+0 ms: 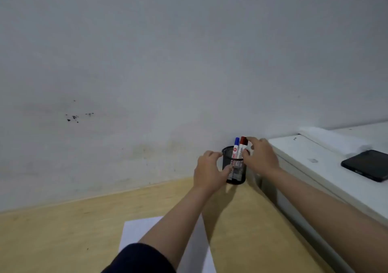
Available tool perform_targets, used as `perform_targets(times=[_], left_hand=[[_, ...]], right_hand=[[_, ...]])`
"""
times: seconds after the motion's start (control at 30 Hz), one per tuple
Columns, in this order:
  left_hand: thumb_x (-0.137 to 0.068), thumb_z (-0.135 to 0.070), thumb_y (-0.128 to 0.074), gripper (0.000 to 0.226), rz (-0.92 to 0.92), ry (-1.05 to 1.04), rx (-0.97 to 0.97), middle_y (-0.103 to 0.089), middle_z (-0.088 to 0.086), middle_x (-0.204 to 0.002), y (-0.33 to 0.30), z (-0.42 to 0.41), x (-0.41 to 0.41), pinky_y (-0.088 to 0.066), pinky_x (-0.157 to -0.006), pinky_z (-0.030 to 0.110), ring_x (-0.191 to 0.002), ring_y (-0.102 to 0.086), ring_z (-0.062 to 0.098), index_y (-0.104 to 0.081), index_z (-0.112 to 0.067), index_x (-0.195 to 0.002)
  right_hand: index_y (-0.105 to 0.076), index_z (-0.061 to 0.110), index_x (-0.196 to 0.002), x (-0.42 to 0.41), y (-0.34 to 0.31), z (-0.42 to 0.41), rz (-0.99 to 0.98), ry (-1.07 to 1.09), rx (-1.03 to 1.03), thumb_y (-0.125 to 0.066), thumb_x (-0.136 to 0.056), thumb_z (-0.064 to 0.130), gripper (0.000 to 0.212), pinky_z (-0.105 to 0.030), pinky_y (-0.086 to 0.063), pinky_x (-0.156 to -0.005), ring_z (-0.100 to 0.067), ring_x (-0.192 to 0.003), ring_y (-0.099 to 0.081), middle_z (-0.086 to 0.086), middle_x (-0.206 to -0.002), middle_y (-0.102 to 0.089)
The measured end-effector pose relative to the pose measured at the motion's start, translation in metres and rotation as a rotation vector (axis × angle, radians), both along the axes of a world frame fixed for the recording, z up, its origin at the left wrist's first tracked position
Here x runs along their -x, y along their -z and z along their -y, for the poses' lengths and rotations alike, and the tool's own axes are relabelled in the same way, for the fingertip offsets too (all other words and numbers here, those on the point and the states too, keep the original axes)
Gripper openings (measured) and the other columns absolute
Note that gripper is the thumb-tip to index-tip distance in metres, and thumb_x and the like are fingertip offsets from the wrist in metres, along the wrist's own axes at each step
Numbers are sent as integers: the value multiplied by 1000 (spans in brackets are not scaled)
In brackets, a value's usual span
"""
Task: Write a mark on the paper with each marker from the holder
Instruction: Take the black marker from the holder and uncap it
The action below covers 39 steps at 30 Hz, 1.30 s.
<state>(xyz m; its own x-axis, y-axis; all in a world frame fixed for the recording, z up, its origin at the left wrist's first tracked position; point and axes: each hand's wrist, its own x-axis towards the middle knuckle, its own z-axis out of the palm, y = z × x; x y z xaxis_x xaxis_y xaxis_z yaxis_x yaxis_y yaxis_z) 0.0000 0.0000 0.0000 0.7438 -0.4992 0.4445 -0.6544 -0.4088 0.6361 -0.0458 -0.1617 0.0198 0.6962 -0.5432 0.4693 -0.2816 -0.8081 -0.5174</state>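
The right hand (259,157) pinches the red-capped marker (243,146) near its cap, thumb and forefinger closed on it, apparently to draw it straight up. The left hand (210,170) wraps its grip around the black mesh holder (236,173), likely to steady it. A blue-capped marker (235,147) stands just beside the red. The holder sits in the bench (63,230) corner, wall behind, white cabinet (310,163) just right; room is open upward and toward the paper (138,232) nearer the person.

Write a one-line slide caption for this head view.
Left hand steadies the mesh holder while the right hand grasps the red-capped marker beside the blue-capped marker.
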Motion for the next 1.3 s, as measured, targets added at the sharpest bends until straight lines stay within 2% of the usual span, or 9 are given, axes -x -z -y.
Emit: perform_targets(times=[0.17, 0.33, 0.47, 0.57, 0.63, 0.73, 0.83, 1.0, 1.3], left_hand=[[-82, -39, -63, 42, 18, -38, 36, -61, 1, -120, 14, 30, -22, -46, -90, 34, -114, -49, 21, -62, -16, -118], [-81, -41, -63, 34, 67, -108, 94, -66, 0, -108, 22, 43, -29, -48, -79, 33, -103, -54, 21, -70, -16, -104], [-82, -38, -64, 31, 51, -145, 67, -65, 0, -108, 17, 46, -28, -50, -78, 35, -104, -54, 21, -69, -14, -101], [-82, -34, -63, 30, -14, -133, 57, -63, 2, -110, 10, 45, -21, -48, -78, 33, -104, -54, 20, -67, -13, -103], [-83, -28, -62, 24, -100, -105, 154, -65, 4, -101, 2, 41, -11, -45, -74, 28, -91, -58, 17, -67, -11, -98], [-84, -20, -59, 13, -377, -15, 414, -68, 4, -78, -20, 27, 12, -48, -69, 30, -68, -60, 12, -66, -9, -88], [-89, -20, -56, 11, -704, 145, 642, -71, 10, -79, -45, 5, 35, -55, -70, 30, -68, -67, 17, -61, -12, -95], [-84, -18, -65, 3, -881, 229, 776, -70, 2, -71, -77, -36, 67, -54, -69, 27, -69, -69, 16, -65, -16, -87], [-75, -5, -72, 13, -646, 209, 743, -67, 5, -79, -105, -113, 101, -52, -79, 32, -79, -65, 19, -65, -12, -83]], right_hand=[[-46, 16, -136, -26, 5, 20, -43, 36, 39, -57, -86, 31, 53, -44, -52, -82, -31, -105, -55, -17, -118, -52], [-60, 12, -113, -37, 8, 28, 78, 22, 63, -59, -86, 30, 33, -42, -54, -74, -27, -91, -59, -14, -104, -58], [-62, 7, -88, -31, -4, 21, 220, -87, -13, -62, -81, 13, 9, -37, -51, -67, -21, -72, -57, -11, -83, -62], [-64, 8, -90, -17, -17, 9, 329, -146, 1, -64, -79, 8, 10, -23, -46, -64, -15, -67, -57, -8, -79, -62], [-66, 8, -90, -3, -29, 0, 418, -190, 24, -66, -80, 8, 10, -11, -42, -64, -3, -67, -57, -5, -83, -62], [-67, 9, -85, 27, -43, -20, 534, -266, 34, -69, -79, 7, 7, -12, -47, -66, -4, -68, -59, -4, -83, -64], [-68, 8, -83, 61, -47, -46, 592, -339, 15, -72, -76, 5, 8, -20, -53, -72, -10, -75, -63, -3, -81, -65], [-69, 8, -82, 106, -46, -84, 591, -453, -4, -77, -73, 5, 12, -26, -56, -74, -12, -81, -65, -4, -83, -64], [-70, 16, -94, 127, -77, -144, 639, -421, -218, -76, -76, 19, 19, -15, -50, -64, -6, -72, -63, -3, -83, -66]])
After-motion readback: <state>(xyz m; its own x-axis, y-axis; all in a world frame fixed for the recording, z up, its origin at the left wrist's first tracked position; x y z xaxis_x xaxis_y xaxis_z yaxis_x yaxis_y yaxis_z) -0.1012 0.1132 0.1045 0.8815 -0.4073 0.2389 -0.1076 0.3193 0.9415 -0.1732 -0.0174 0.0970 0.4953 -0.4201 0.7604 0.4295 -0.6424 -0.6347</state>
